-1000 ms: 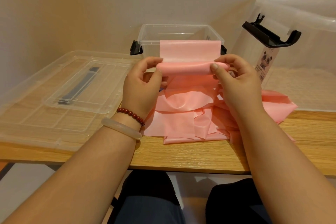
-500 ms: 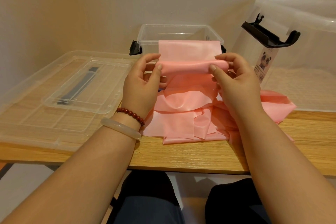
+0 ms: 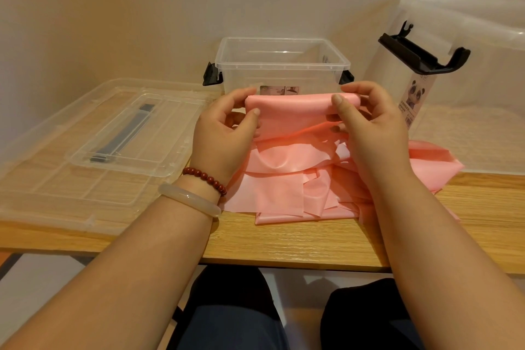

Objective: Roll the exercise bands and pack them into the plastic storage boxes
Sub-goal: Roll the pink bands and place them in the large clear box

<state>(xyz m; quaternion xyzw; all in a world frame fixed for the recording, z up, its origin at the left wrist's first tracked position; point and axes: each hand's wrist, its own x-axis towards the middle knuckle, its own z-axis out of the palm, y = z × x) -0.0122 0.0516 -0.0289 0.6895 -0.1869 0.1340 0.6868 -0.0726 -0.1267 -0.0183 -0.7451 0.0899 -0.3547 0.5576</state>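
Note:
A pink exercise band (image 3: 287, 179) lies in a crumpled heap on the wooden table, and its upper end is wound into a small roll (image 3: 292, 105) held above the heap. My left hand (image 3: 224, 133) pinches the roll's left end with thumb on the near side. My right hand (image 3: 369, 122) grips the roll's right end the same way. Right behind the roll stands a small clear storage box (image 3: 281, 65), lidless, with black side latches. Nothing shows inside it.
A clear lid (image 3: 93, 150) with a grey handle lies flat at the left of the table (image 3: 298, 239). A larger clear box (image 3: 468, 88) with a raised black latch and a panda label stands at the right against the wall. My knees are below the table edge.
The flat flap that stood up above the roll has been wound in, so the roll is thicker. Both hands have turned with it and stayed in place.

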